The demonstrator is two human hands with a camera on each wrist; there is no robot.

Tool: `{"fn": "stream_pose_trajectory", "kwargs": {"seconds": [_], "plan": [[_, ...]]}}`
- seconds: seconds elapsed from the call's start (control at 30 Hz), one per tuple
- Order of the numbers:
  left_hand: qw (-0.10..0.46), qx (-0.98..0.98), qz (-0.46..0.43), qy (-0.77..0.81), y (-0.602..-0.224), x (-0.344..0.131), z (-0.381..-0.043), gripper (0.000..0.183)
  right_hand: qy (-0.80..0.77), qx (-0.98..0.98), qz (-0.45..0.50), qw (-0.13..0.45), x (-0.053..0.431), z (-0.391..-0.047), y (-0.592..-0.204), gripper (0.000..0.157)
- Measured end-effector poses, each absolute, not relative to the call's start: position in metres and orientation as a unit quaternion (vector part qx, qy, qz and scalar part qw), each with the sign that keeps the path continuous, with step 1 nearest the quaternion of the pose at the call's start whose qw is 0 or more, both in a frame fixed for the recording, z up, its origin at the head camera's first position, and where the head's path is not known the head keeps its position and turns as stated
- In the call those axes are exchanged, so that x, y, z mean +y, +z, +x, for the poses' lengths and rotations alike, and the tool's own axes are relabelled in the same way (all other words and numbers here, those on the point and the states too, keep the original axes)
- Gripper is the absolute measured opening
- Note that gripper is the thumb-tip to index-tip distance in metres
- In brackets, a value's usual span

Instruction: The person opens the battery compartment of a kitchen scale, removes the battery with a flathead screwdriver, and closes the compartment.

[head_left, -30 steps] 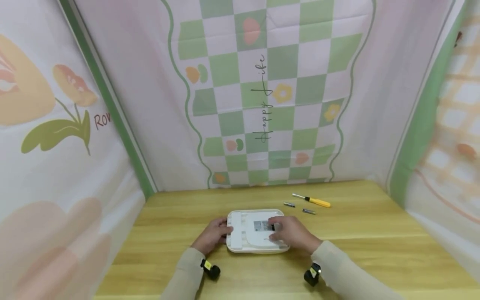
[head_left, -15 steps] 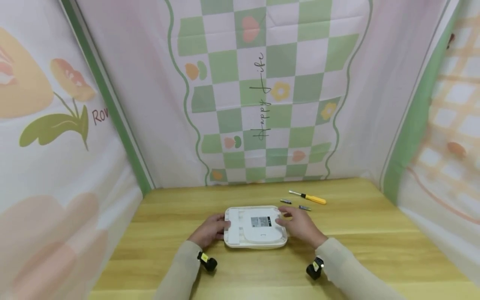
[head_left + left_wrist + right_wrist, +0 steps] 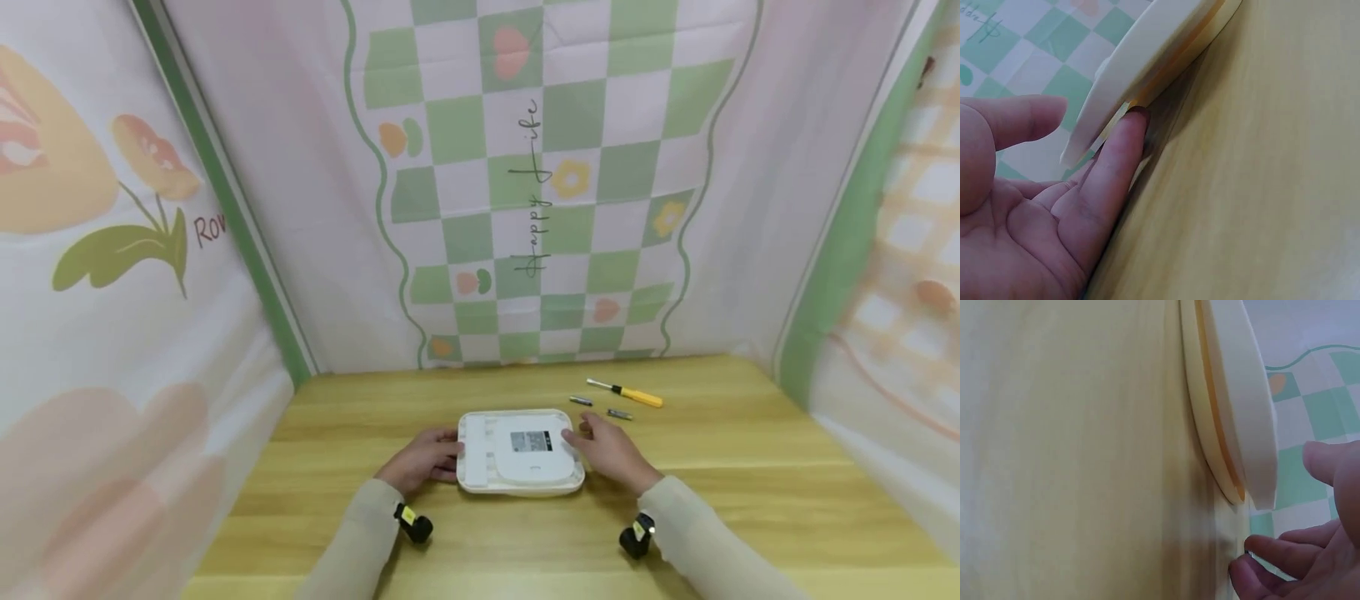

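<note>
A flat white plastic device (image 3: 513, 477) with rounded corners lies on the table, a grey printed label (image 3: 531, 442) on its upper face. At its left edge is my left hand (image 3: 422, 461); in the left wrist view the fingers (image 3: 1110, 169) reach under the rim, while the thumb stands apart from it. Beside the right edge my right hand (image 3: 611, 450) is spread with nothing in it. The right wrist view shows its thumb and fingers (image 3: 1285, 553) clear of the device's rim (image 3: 1250, 425), fingertips low by the wooden surface.
Behind the right hand lie two small batteries, one (image 3: 581, 401) farther back than the other (image 3: 619, 414). A screwdriver (image 3: 637, 397) with a yellow handle is beyond them. Patterned fabric (image 3: 525, 250) hangs around the wooden table (image 3: 360, 400).
My right hand has drawn back from the label to beside the device's right edge. The left hand stays at the left edge. The head view has shifted slightly.
</note>
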State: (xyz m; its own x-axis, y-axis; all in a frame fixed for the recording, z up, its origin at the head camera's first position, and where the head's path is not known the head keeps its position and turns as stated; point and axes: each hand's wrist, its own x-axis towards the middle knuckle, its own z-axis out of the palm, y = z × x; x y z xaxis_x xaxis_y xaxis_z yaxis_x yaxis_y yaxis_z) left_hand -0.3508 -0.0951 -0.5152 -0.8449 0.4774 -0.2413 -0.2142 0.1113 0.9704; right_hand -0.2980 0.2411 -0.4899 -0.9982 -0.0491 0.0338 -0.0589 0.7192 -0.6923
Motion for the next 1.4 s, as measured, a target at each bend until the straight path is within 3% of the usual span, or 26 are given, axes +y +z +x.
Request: {"fn": "stream_pose_trajectory", "kwargs": {"seconds": [0.43,0.67,0.87,1.23,1.4], "plan": [[0.26,0.709,0.09,0.649,-0.51,-0.093,-0.358,0.055,0.331,-0.943,0.035,-0.017,0.236,-0.301,-0.492,0.071],[0.254,0.697,0.104,0.662,-0.517,-0.09,-0.353,0.052,0.335,-0.94,0.061,-0.01,0.233,-0.3,-0.498,0.05],[0.25,0.69,0.099,0.673,-0.523,-0.087,-0.354,0.052,0.37,-0.928,0.05,-0.014,0.233,-0.299,-0.497,0.041],[0.247,0.667,0.107,0.695,-0.512,-0.088,-0.347,0.062,0.477,-0.878,-0.001,-0.027,0.231,-0.297,-0.493,0.049],[0.249,0.654,0.111,0.706,-0.505,-0.09,-0.346,0.063,0.516,-0.857,-0.005,-0.01,0.232,-0.297,-0.492,0.044]]}}
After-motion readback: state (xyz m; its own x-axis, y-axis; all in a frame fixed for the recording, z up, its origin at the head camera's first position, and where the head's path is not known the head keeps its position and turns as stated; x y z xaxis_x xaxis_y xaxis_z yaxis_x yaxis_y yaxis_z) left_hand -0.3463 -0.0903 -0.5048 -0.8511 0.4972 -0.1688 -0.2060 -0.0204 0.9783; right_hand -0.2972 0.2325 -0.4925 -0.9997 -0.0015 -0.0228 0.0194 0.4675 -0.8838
